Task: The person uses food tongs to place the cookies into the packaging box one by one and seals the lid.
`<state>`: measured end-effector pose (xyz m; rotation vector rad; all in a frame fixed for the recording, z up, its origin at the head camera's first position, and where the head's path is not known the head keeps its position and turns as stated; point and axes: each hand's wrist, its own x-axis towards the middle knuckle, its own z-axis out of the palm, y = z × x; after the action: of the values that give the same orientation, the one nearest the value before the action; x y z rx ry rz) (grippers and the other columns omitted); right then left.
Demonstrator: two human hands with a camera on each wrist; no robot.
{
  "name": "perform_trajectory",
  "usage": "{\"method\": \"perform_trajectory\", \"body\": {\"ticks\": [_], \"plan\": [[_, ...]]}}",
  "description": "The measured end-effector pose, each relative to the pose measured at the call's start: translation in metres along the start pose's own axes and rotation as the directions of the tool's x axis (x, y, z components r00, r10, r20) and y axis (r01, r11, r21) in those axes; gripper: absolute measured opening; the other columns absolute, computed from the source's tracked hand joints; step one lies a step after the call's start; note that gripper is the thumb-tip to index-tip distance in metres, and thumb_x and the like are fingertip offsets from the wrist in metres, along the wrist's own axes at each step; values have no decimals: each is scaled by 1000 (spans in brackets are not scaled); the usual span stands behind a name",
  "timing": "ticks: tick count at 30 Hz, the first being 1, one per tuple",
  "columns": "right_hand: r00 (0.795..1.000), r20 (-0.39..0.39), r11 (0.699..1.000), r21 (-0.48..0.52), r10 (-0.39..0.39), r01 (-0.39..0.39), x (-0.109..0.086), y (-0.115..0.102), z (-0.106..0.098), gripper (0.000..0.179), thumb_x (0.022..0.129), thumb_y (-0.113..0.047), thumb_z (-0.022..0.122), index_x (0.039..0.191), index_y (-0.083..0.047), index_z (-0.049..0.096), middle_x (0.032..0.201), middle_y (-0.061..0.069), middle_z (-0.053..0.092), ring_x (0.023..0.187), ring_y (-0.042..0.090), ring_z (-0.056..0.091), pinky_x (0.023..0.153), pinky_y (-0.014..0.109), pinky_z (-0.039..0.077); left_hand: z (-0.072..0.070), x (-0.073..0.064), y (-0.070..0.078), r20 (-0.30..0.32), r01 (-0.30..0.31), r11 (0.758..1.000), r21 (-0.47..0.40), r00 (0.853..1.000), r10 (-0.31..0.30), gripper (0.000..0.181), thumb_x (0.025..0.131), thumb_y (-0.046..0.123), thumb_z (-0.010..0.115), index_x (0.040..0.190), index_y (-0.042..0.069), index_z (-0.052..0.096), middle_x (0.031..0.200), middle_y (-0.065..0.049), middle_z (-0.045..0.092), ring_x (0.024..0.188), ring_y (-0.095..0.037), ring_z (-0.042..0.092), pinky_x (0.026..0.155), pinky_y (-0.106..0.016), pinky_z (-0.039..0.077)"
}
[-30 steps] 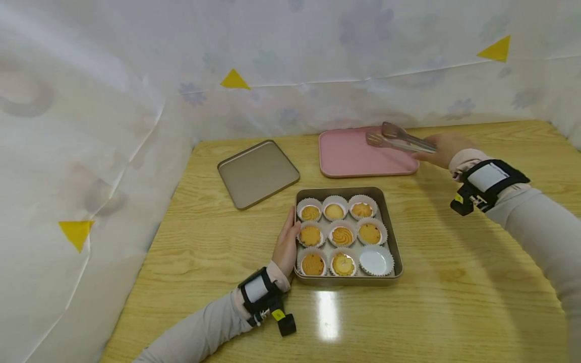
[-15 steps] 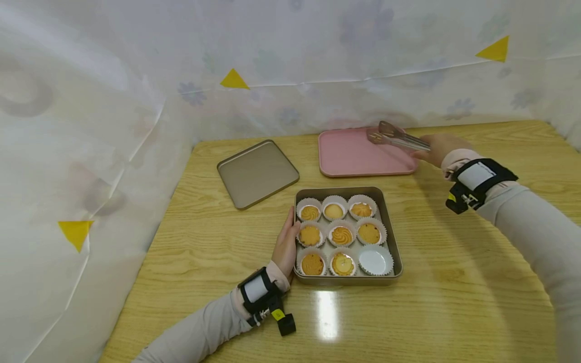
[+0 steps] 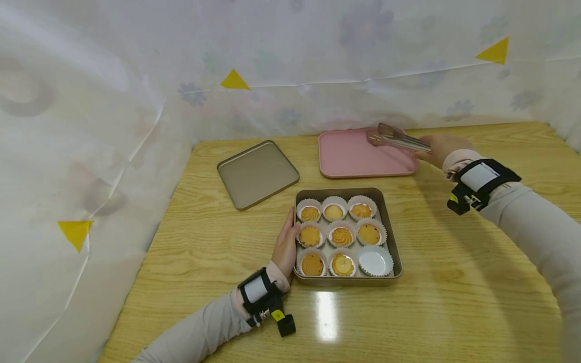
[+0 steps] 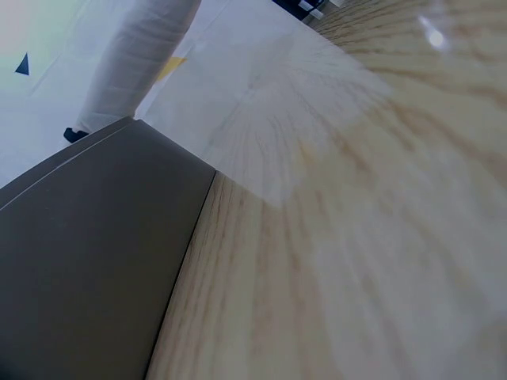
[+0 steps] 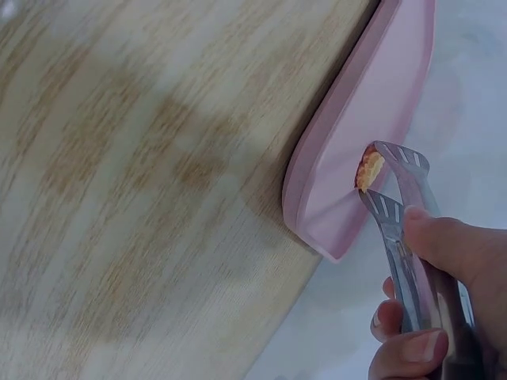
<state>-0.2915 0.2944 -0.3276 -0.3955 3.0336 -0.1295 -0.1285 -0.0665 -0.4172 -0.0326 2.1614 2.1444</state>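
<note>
My right hand (image 3: 442, 148) grips a pair of metal tongs (image 5: 408, 261), thumb on one arm and fingers curled at the other. The slotted tips stand over the pink tray (image 3: 349, 154) at the back of the table. Between the tips, in the right wrist view, is a golden cookie (image 5: 369, 168); the tips hide it in the head view. My left hand (image 3: 286, 244) holds the left wall of a square metal baking tin (image 3: 394, 242), thumb at the rim. Several cookies in white paper cups fill it, but the front right paper cup (image 3: 375, 261) is bare.
A flat metal lid or shallow tray (image 3: 258, 174) lies at the back left of the wooden table (image 3: 204, 242). White sheeting (image 3: 295, 50) with yellow triangles rises along the back and left edges.
My right hand and the tongs have shifted slightly left over the pink tray, and the tong tips look closer together. The left hand and the baking tin have stayed put.
</note>
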Motion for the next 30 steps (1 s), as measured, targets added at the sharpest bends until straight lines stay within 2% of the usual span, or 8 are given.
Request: {"method": "perform_trajectory", "body": {"ticks": [8, 11, 14, 17, 21, 26, 30], "plan": [[1000, -14, 1000, 17, -25, 25, -3, 0, 1, 49, 95, -28, 60, 128, 8, 55, 112, 33, 63, 93, 48, 62, 77, 59, 49, 0, -1, 1, -1, 0, 1000, -9, 1000, 0, 55, 105, 19, 34, 155, 3, 17, 161, -13, 14, 149, -30, 9, 121, -48, 7], [998, -39, 998, 36, -44, 45, -7, -1, 1, 45, 94, -26, 62, 125, 6, 58, 106, 31, 65, 86, 44, 64, 72, 57, 50, 1, -1, 1, -2, -5, 1000, -3, 1000, 5, 55, 104, 19, 34, 154, 3, 18, 161, -14, 15, 148, -30, 9, 121, -49, 8], [995, -73, 996, 47, -71, 74, -12, -2, 1, 37, 92, -24, 65, 116, 4, 62, 94, 25, 67, 75, 35, 63, 64, 52, 49, 1, -1, 1, -3, -6, 1000, -1, 1000, 6, 55, 105, 19, 33, 154, 3, 18, 161, -14, 15, 148, -30, 9, 121, -48, 8], [994, -79, 996, 36, -81, 84, -19, -3, 1, 40, 92, -25, 65, 120, 4, 61, 96, 26, 67, 76, 36, 63, 64, 53, 49, 1, -1, 0, -2, -2, 1000, 1, 1000, 2, 55, 105, 19, 34, 155, 4, 18, 161, -13, 15, 148, -30, 10, 121, -48, 8], [995, -60, 996, 29, -84, 86, -29, -3, 1, 54, 95, -30, 62, 132, 8, 52, 112, 33, 63, 88, 45, 64, 72, 59, 50, 0, 0, 1, -3, 4, 1000, 1, 1000, -4, 55, 105, 19, 34, 155, 4, 18, 161, -13, 15, 149, -30, 10, 121, -48, 8], [991, -80, 992, 61, -107, 112, -43, -5, -2, 52, 95, -28, 62, 131, 8, 53, 109, 31, 64, 84, 40, 65, 71, 56, 50, 0, 0, 0, -9, 5, 1000, -2, 1000, -5, 55, 104, 18, 34, 154, 3, 18, 161, -13, 15, 148, -30, 10, 121, -48, 8], [990, -81, 990, 75, -115, 121, -57, -7, -5, 51, 96, -30, 60, 131, 7, 53, 103, 28, 65, 75, 32, 63, 63, 49, 49, 0, -1, 1, -7, 3, 1000, -4, 1000, -3, 55, 105, 19, 34, 154, 3, 18, 161, -14, 15, 148, -31, 10, 120, -49, 8]]}}
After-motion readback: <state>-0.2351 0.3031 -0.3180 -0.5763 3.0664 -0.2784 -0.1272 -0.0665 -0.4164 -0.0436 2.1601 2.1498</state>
